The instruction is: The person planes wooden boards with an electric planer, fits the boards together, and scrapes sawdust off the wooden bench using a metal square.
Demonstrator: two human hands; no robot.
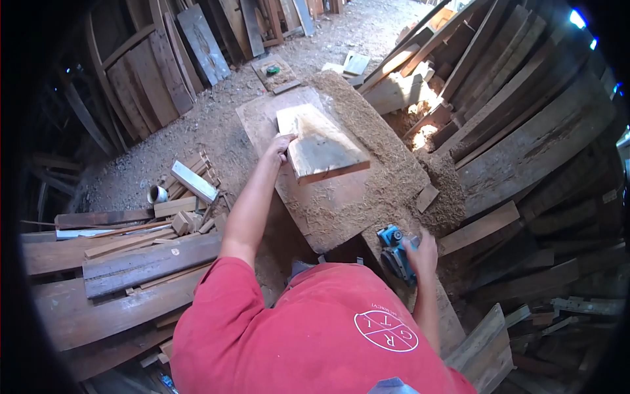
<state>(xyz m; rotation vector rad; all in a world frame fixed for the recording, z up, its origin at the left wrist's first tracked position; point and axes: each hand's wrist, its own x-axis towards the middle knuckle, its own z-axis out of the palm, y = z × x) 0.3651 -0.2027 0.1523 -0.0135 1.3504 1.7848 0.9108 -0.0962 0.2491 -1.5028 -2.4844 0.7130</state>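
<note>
The shed was crammed with rough planks (147, 82), leaning up on both sides of the wooden slab (325, 144). That slab sat over the bench (257, 118), though I couldn't tell if it lay flat or was lifted a bit. Of the 2 hands, the left hand (281, 148) was curled shut around the slab's left edge. The right hand (423, 253) had its fingers wrapped on a blue power planer (396, 253), nearer the body and right of the slab. Shavings (394, 161) were piled thick right of the slab too.

Fisheye bend, black corners; dim sides, sunlit ground (367, 29) at top, bluish glare upper right.
</note>
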